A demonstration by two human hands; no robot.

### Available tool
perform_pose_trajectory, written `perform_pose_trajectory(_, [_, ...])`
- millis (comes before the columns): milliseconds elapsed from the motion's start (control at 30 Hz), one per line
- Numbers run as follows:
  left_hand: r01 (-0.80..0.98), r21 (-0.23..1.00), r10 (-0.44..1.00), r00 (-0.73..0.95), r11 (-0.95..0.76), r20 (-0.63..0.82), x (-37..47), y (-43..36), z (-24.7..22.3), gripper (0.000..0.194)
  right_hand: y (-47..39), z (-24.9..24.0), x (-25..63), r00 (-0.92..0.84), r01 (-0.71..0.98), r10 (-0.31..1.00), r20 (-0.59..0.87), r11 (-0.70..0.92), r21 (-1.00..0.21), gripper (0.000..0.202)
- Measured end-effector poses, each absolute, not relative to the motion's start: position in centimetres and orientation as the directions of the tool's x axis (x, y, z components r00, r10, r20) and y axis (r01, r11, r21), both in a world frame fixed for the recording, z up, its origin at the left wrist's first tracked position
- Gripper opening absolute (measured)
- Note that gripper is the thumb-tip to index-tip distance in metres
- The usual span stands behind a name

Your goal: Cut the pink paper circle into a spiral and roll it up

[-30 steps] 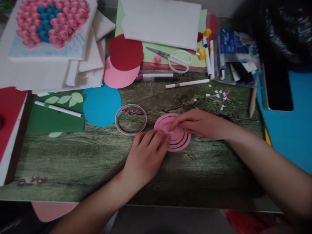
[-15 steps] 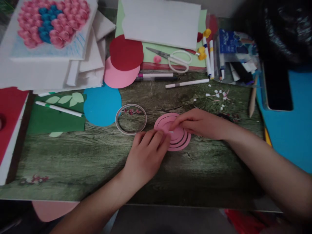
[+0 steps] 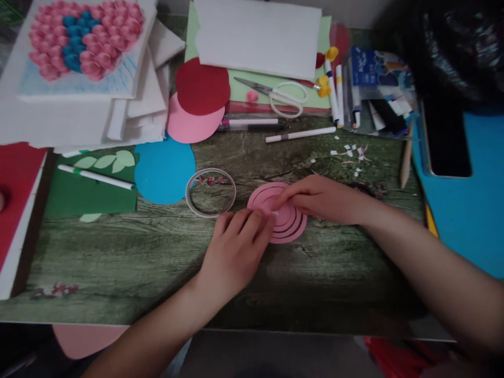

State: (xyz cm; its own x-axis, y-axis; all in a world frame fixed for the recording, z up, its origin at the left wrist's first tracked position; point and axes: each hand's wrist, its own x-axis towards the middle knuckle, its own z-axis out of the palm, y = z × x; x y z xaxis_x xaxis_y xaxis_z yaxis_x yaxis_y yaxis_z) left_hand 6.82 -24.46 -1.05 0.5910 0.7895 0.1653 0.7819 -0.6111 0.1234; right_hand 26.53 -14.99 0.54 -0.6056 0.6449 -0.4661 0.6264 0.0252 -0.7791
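Observation:
A pink paper disc cut into a spiral (image 3: 286, 227) lies flat on the green wood-print table (image 3: 129, 262). My left hand (image 3: 236, 251) rests on the disc's left edge, fingers pinched on the paper near its centre. My right hand (image 3: 325, 198) comes in from the right and its fingertips press on the same central spot. The disc's middle is hidden under both sets of fingers. A clear tape roll (image 3: 211, 192) lies just left of the disc.
Blue (image 3: 164, 169), pink (image 3: 192, 125) and red (image 3: 202, 86) paper circles lie at the back left. Green paper with a white pen (image 3: 94, 177) is at the left. Scissors (image 3: 275, 94), markers (image 3: 300, 134), white sheets (image 3: 258, 34), a rose-covered board (image 3: 82, 42) and a phone (image 3: 444, 136) ring the work spot.
Almost nothing: both hands stay pinched on the pink spiral's centre; the view has shifted very slightly.

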Motion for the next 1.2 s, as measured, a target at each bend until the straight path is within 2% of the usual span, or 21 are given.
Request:
perform_pose_trajectory(567, [0.785,0.103,0.791,0.597,-0.610,0.132,6.9,-24.6,-1.2,0.041,-14.9,0.6,26.5,-0.621,0.637,0.642,-0.450,0.078,-0.767,0.036])
perform_pose_trajectory(900, [0.816,0.131,0.827,0.550,-0.562,0.118,7.2,-24.4,-1.2,0.042,-15.3,1.1,26.7,-0.624,0.643,0.648,-0.437,0.108,-0.758,0.037])
perform_pose_trajectory(1033, [0.818,0.128,0.827,0.547,-0.561,0.129,7.3,-24.3,-1.3,0.041,-15.7,1.3,26.9,-0.637,0.650,0.669,-0.383,0.198,-0.734,0.037])
perform_pose_trajectory(1200, [0.823,0.149,0.836,0.535,-0.549,0.126,7.4,-24.4,-1.2,0.040,-16.5,1.6,26.8,-0.646,0.694,0.705,-0.294,0.381,-0.611,0.036])
